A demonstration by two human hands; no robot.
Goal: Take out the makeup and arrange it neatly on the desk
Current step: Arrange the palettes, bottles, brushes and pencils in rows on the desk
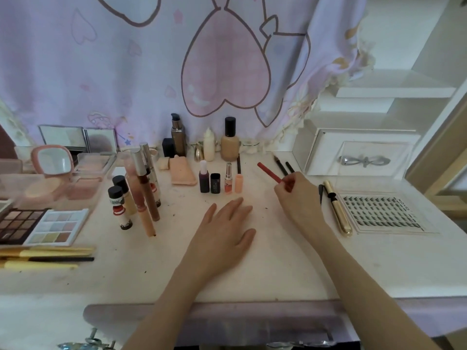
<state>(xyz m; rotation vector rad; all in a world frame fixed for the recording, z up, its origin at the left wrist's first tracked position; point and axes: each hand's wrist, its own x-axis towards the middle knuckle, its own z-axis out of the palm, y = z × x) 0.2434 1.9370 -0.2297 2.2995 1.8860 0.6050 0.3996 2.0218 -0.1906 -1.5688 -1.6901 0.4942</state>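
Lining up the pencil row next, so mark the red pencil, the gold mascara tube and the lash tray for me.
red pencil (268,172): head view, middle of its bare shaft, above the right hand's grip.
gold mascara tube (340,213): head view, middle of the gold barrel.
lash tray (381,210): head view, centre of the lash rows.

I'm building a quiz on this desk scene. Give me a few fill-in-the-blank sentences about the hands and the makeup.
1. The right hand pinches a ____ pencil.
2. The left hand lies ____ on the desk, holding nothing.
3. The gold tube lies just left of the sheet of false ____.
4. The eyeshadow palettes sit on the desk's ____ side.

Missing words: red; flat; lashes; left
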